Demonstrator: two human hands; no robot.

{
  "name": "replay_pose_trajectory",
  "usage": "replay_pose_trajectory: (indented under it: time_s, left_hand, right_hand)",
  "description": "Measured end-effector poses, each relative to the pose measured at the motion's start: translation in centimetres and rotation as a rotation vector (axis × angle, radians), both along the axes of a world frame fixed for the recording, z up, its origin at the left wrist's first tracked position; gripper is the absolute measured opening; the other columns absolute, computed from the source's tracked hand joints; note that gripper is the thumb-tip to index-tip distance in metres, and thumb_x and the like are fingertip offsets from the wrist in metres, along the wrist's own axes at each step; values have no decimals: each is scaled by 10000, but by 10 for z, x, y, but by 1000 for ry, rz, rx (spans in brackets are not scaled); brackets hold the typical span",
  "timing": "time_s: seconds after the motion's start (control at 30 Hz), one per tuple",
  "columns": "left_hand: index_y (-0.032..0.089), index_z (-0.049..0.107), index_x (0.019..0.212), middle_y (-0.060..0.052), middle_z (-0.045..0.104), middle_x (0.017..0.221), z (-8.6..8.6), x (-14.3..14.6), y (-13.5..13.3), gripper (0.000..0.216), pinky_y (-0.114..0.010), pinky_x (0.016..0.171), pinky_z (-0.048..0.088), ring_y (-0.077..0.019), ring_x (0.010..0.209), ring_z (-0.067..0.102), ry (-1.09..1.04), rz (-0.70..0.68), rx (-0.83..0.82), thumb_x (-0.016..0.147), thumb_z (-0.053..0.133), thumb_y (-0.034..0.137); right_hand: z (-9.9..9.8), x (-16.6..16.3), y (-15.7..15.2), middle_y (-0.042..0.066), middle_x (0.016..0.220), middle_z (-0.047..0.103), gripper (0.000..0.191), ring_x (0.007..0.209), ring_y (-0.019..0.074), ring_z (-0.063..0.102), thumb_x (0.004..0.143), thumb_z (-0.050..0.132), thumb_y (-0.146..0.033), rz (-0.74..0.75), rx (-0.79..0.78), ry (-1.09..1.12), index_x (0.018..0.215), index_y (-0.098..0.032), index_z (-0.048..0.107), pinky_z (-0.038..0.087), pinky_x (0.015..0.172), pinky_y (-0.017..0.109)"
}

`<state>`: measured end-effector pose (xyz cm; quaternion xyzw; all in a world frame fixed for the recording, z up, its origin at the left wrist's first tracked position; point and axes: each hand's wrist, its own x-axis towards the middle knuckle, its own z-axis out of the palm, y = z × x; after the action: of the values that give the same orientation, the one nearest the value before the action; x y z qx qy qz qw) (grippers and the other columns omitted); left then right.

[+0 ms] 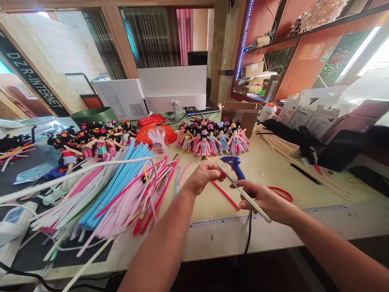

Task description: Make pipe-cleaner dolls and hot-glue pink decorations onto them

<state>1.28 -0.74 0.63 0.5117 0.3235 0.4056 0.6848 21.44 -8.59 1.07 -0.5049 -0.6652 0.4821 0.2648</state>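
My left hand is closed in a pinch, with a small bit of red at its fingertips; what exactly it holds is too small to make out. In my right hand is a slim tool with a cream handle and a thin metal end, whose tip meets the left fingertips. A straight red pipe cleaner slants across the table below the hands; I cannot tell whether its upper end is held. Just beyond lies a blue glue gun. A bent red pipe cleaner is right of my right hand.
Bundled pipe cleaners cover the left side, crossed by a white cable. Small dolls stand at the back, with more dolls leftward. A ruler runs along the front edge. Beige strips lie right; a monitor stands behind.
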Motion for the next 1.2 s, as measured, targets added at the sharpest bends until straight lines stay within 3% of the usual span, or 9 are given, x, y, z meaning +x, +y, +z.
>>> replay_pose_trajectory:
  time_s: [0.27,0.4,0.57,0.73,0.87,0.97,1.07,1.13,1.2]
  left_hand:
    - [147,675,621,-66,695,689,0,-1,0,102,-322,732,461,-162,677,611,-5,-13,-10,544,708,206]
    - [146,662,617,-65,694,688,1,-2,-1,132,-321,735,457,-158,667,612,4,-28,-24,542,733,229]
    - [146,662,616,-65,693,694,0,-4,0,185,-302,715,449,-147,654,607,32,-32,-21,555,777,277]
    - [148,685,644,-53,688,709,-3,-6,5,245,-269,670,423,-118,635,571,71,34,-8,559,820,334]
    - [144,695,666,-46,681,703,-7,-6,9,280,-263,658,415,-102,617,542,106,77,-13,556,824,367]
    - [140,698,695,-45,684,718,-9,-5,11,295,-270,672,424,-104,624,539,136,97,-20,566,811,379]
    - [138,695,713,-49,689,743,-11,-4,12,286,-276,694,434,-106,641,543,179,123,-7,590,788,379]
    - [139,694,714,-54,694,753,-11,-4,11,267,-280,699,442,-109,647,548,211,135,11,610,768,374]
    - [140,694,709,-60,698,750,-11,-5,12,244,-283,696,449,-118,654,554,252,150,44,628,745,365]
  right_hand:
    - [8,-3,1,-32,646,525,631,547,97,427,678,744,-514,-39,-77,24,1195,-169,637,365,482,232]
    - [7,0,2,-34,641,505,646,533,80,366,678,741,-530,-21,-79,8,1186,-144,642,310,460,220]
    - [3,10,5,-35,664,461,677,558,100,381,703,691,-574,-38,-63,-71,1221,-146,610,344,489,240]
    - [6,32,0,4,790,591,600,719,175,536,725,679,-537,2,82,-305,1227,-215,603,440,642,287]
    - [5,71,-5,28,863,659,575,773,205,587,764,631,-540,-12,105,-408,1239,-221,580,461,691,304]
    - [-6,108,1,22,701,636,564,623,203,559,787,537,-590,-235,143,-486,1190,-195,553,427,581,313]
    - [-22,135,13,58,706,652,356,621,231,584,764,535,-477,-493,228,-717,990,-204,567,414,576,342]
    - [-33,144,20,92,707,658,259,620,254,595,773,512,-397,-564,286,-853,940,-207,570,405,567,366]
    - [-39,150,25,122,713,661,199,632,276,606,782,498,-346,-533,373,-927,887,-208,598,411,568,389]
